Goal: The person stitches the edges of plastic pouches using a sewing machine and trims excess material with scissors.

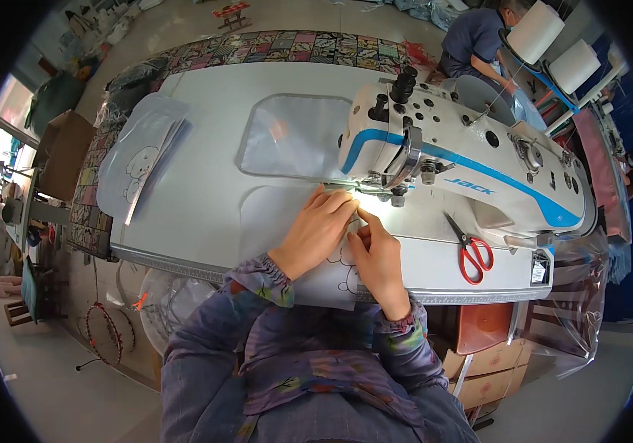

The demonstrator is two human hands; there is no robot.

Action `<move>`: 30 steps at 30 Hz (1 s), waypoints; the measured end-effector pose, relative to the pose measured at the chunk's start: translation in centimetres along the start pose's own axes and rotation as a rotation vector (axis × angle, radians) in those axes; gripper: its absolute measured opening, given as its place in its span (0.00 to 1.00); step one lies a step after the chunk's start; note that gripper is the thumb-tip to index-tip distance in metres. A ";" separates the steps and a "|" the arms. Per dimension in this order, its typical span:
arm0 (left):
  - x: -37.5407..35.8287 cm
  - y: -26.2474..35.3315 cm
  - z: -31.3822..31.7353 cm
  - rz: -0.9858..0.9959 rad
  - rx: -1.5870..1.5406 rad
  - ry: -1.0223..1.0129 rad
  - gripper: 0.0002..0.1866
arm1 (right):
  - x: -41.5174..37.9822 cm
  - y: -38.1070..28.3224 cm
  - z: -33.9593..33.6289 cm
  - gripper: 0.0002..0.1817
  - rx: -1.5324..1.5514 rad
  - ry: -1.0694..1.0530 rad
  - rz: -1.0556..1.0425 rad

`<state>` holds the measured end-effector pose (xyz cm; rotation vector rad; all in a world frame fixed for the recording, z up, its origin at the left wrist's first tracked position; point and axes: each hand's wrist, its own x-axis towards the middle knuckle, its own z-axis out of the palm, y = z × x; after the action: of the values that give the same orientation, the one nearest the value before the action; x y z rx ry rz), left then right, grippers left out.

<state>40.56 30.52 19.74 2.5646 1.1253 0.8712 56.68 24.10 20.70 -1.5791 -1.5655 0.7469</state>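
Pressing flat on the printed fabric piece (335,277) at centre frame, left hand (316,230) and right hand (377,255) side by side, fingertips touching, steadying it just before the sewing machine (471,173) needle.

We are pressing our left hand (319,229) and right hand (377,258) flat on a printed fabric piece (335,277), lying at the sewing machine (471,173) needle; red scissors (471,255) are lying near.
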 end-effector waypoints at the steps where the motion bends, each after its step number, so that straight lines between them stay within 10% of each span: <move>1: 0.2 -0.1 -0.1 0.015 -0.012 -0.004 0.16 | 0.0 0.1 0.0 0.25 0.005 0.006 -0.003; 30: -2.2 3.5 -6.1 0.051 -0.270 -0.099 0.13 | 0.4 0.4 -0.9 0.15 0.309 -0.108 0.147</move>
<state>37.86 26.30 25.10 2.3940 0.8536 0.8347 57.67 24.39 20.86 -1.4531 -1.3415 1.1143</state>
